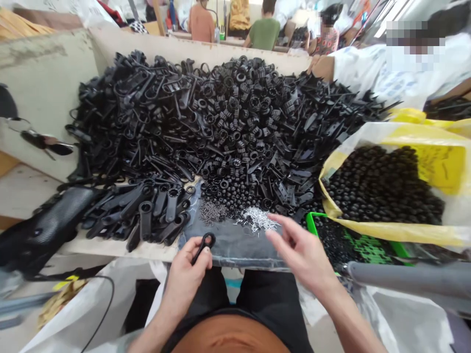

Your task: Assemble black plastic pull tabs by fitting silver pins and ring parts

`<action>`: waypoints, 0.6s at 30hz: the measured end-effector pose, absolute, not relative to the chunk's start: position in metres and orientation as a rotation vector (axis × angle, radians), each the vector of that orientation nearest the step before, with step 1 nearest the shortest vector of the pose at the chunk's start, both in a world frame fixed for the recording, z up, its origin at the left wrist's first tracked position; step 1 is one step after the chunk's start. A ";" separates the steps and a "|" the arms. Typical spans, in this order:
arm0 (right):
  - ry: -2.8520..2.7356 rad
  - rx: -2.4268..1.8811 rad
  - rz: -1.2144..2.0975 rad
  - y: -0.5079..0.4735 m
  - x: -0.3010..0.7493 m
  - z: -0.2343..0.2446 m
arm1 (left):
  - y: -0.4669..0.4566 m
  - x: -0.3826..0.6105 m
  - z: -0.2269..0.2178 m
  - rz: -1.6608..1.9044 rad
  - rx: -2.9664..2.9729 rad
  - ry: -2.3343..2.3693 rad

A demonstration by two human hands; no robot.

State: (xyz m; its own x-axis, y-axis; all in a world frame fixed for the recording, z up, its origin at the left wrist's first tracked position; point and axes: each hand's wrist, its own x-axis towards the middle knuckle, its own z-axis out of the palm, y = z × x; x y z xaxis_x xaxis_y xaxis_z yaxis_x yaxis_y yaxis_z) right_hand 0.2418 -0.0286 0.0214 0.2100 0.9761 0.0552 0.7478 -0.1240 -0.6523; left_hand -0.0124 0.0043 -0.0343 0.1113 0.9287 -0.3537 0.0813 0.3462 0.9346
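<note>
My left hand (191, 267) is closed around a black plastic handle with a ring-shaped end (208, 240), held above the table's front edge. The ring points up and away from me. To the right, my right hand (303, 247) has its thumb and index finger apart, with nothing visible between them. Its fingertips are beside a small heap of silvery pins (256, 218). Left of those pins lies a heap of dark grey screws or springs (212, 212), too small to tell which. Small black balls (235, 193) are spread just behind both heaps.
A big pile of black plastic handles (147, 103) and ringed collars (235, 105) fills the table. Several similar handles (145, 215) lie front left. At right stand a bag of black balls (379, 186), a green tray (312, 224) and a grey pipe (405, 279). People work beyond the back board.
</note>
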 end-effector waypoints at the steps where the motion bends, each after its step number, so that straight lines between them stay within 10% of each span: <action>1: -1.504 -2.001 0.456 -0.017 0.249 0.020 | 0.006 -0.011 -0.032 0.829 0.963 1.294; 18: -1.371 -2.052 -0.083 0.076 0.261 0.010 | 0.011 0.016 -0.002 0.845 0.525 0.984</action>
